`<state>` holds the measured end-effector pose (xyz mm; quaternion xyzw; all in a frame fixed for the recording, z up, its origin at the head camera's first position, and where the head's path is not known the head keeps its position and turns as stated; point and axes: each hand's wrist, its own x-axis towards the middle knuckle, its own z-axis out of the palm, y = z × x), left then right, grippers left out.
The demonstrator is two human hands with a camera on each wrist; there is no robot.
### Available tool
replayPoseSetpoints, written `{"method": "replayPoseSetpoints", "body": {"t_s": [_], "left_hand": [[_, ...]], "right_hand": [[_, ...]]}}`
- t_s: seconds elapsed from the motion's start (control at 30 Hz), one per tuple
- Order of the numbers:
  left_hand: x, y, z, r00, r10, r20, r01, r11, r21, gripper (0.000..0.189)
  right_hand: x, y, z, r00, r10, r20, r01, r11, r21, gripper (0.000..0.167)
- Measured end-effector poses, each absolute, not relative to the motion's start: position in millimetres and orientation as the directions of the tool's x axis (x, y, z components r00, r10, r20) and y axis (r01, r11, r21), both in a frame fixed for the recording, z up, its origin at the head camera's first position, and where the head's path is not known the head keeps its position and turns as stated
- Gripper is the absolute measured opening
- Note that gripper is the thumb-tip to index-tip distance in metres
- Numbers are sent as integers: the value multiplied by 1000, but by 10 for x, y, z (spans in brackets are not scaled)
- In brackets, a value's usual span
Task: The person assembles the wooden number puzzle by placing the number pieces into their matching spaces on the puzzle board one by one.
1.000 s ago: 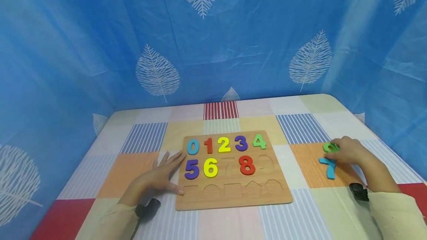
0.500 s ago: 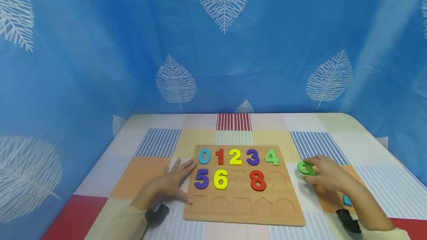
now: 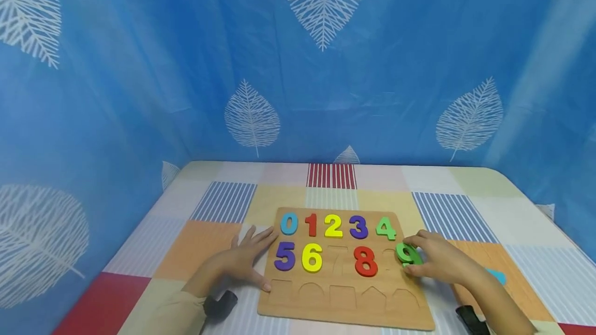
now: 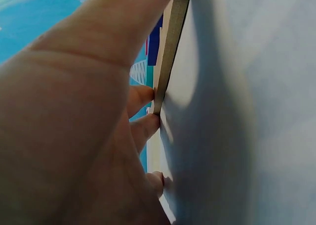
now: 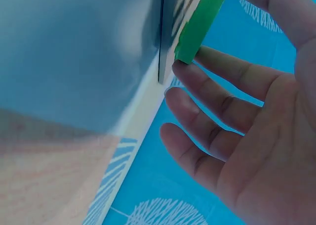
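Observation:
My left hand [image 3: 242, 262] lies with spread fingers at the left side of a wooden number puzzle board [image 3: 298, 279]. Its fingertips touch the board's edge, seen also as a thin strip [image 4: 174, 39] in the left wrist view. Between thumb and fingers my right hand [image 3: 444, 260] pinches a green number 9 [image 3: 412, 259], tilted over the board's right edge beside its 9-shaped recess. In the right wrist view the green piece [image 5: 200, 29] is held edge-on above the board. Numbers 0 to 6 and the red 8 [image 3: 365, 261] sit on the board; the 7-shaped recess [image 3: 339, 260] shows bare wood.
A blue number 7 [image 3: 497, 276] lies on the orange patch at right, mostly hidden behind my right forearm. Several shape recesses line the board's front row. A patchwork cloth [image 3: 205, 288] covers the table; a blue leaf-print curtain [image 3: 386, 66] hangs behind and at the sides.
My right hand has picked up the green 9 beside the blue 7 and carried it left to the board's right edge. My left hand stays at the board; the head view has shifted.

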<state>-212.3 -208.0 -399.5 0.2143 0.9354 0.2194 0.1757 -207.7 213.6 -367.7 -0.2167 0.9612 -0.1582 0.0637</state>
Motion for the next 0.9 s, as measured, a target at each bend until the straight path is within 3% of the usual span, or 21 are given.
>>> {"method": "replayPoseSetpoints", "body": {"t_s": [0.43,0.9], "left_hand": [[-2151,-2065,-4008,-850,472,-235,318,815,484,111],[-2180,-2033,-4052,-865,416,-280,261,850,457,112]], "right_hand": [[-2032,1883,-3760,-913,-407,-25,-386,882,-269,58],[-2014,1865,-3804,-921,-390,-21,-370,888,-273,62]]}}
